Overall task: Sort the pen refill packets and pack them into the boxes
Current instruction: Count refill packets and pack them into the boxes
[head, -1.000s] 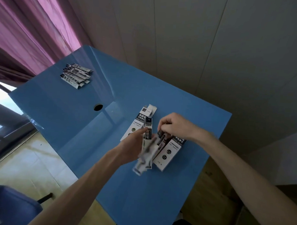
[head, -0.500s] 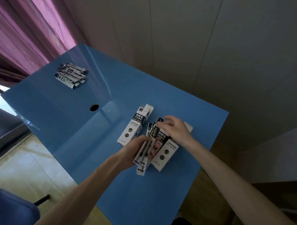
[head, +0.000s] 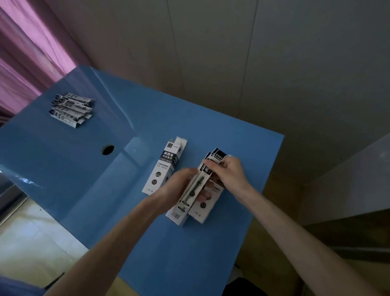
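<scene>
Packing is underway: our left hand (head: 181, 183) grips a refill packet (head: 188, 196) beside the open box (head: 163, 168), right hand (head: 227, 171) pinching its top; unsorted packets (head: 71, 109) remain far left of that box.

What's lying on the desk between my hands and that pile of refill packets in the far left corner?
Nothing visible. From the left hand to the loose packets there is only bare blue desk with its round cable hole; the open box lies beside the hand, off that line.
</scene>
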The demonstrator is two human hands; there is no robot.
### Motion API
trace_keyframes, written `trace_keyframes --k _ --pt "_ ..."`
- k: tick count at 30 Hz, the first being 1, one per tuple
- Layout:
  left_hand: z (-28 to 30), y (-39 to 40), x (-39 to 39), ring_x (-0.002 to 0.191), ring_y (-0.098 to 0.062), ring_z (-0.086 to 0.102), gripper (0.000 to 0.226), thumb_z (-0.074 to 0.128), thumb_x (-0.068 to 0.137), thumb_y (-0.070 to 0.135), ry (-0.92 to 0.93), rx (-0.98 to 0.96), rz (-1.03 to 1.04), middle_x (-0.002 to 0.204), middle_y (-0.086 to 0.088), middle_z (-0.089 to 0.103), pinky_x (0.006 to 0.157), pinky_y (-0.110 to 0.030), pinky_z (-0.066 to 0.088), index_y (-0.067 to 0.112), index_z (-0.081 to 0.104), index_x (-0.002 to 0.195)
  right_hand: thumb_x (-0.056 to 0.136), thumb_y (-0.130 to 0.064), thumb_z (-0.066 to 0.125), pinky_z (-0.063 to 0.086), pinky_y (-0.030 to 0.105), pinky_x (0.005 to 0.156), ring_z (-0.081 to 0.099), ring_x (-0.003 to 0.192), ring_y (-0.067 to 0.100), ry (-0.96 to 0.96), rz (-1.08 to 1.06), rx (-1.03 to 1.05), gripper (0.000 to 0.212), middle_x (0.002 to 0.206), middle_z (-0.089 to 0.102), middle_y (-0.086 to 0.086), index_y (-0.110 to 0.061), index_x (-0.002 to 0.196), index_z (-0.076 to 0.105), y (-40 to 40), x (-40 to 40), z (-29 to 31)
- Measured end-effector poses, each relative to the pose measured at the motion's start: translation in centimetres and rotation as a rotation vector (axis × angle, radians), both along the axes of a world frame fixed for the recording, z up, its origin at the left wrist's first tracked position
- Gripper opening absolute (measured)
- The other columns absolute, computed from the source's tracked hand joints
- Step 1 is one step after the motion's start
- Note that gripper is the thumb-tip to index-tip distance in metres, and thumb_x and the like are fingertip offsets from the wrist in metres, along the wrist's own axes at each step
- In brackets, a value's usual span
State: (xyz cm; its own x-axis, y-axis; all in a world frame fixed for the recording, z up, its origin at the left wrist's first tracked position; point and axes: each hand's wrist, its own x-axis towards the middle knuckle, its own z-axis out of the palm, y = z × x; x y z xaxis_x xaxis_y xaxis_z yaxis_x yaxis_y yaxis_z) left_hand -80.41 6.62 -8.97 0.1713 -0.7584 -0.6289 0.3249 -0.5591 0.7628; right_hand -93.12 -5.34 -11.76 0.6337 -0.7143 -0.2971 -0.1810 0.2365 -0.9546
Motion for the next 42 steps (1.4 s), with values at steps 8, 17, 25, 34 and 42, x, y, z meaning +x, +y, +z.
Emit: trace_keyframes --k 8,17,25,34,42 --pt "-3.0 0.2 0.6 0.103 -0.002 0.063 0.031 0.062 0.097 0.036 -1.018 -0.025 -0.035 0.124 0.014 0.065 0.088 -0.027 0.052 0.024 0.063 0.126 0.097 -0.017 0.07 0.061 0.026 0.06 0.074 0.071 0.014 -0.056 -0.491 0.226 0.016 0.093 0.076 0.011 -0.001 0.102 0.072 -6.2 -3.0 -0.5" --pt "-2.0 -1.2 -0.6 0.101 -0.018 0.068 0.066 0.061 0.089 0.049 -1.207 0.173 -0.356 0.117 0.009 0.07 0.088 -0.042 0.056 0.024 0.041 0.146 0.098 -0.015 0.069 0.058 0.025 0.058 0.071 0.072 0.014 -0.071 -0.66 0.314 0.007 0.094 0.074 0.007 -0.009 0.099 0.069 -8.7 -4.1 -1.2" --pt "-1.1 -2.3 0.0 0.096 -0.017 0.068 0.073 0.072 0.081 0.042 -1.223 0.199 -0.426 0.117 0.007 0.071 0.082 -0.037 0.057 0.028 0.041 0.146 0.098 -0.015 0.068 0.061 0.028 0.062 0.072 0.069 0.011 -0.057 -0.644 0.241 0.004 0.096 0.074 0.009 -0.011 0.096 0.068 -9.1 -3.3 -0.4" --pt "0.2 1.1 0.7 0.105 -0.003 0.069 0.052 0.068 0.075 0.021 -0.696 -0.123 -0.039 0.113 0.016 0.074 0.094 -0.038 0.058 0.033 0.058 0.124 0.098 -0.017 0.068 0.061 0.026 0.064 0.073 0.072 0.015 -0.074 -0.448 0.176 0.011 0.096 0.076 0.012 -0.006 0.099 0.071 -8.9 -2.8 2.4" --pt "1.1 2.3 1.1 0.11 -0.017 0.07 0.057 0.069 0.074 0.011 -0.592 -0.198 0.031 0.12 0.003 0.074 0.097 -0.047 0.057 0.016 0.057 0.13 0.099 -0.017 0.067 0.061 0.029 0.061 0.076 0.077 0.019 -0.168 -0.38 -0.122 0.015 0.088 0.076 0.01 -0.003 0.099 0.073 -8.0 -0.7 6.0"
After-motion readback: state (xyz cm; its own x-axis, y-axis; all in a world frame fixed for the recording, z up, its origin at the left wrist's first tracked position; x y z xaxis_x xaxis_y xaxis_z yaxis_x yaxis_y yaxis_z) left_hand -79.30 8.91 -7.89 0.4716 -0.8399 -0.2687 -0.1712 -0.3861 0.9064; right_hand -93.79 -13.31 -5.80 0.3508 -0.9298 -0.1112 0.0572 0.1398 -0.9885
